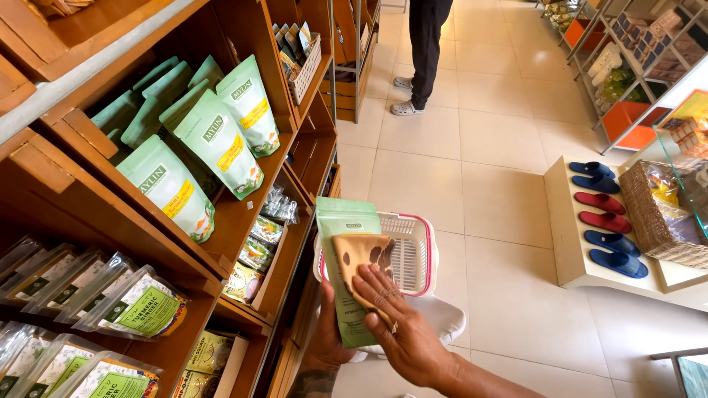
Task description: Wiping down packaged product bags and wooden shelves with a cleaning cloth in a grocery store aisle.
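Shop aisle, tiled floor: a green pouch [344,254] is propped upright so its face can be wiped, left hand [324,335] gripping it from behind. Right hand [402,324] presses a brown cloth [363,262] flat against it, above a white basket [409,254]; wooden shelves [243,214] stand beside the pouch.

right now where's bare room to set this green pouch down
The white basket behind the green pouch looks bare. Open floor lies between the wooden shelves and slipper stand. The shelves are crowded with pouches.
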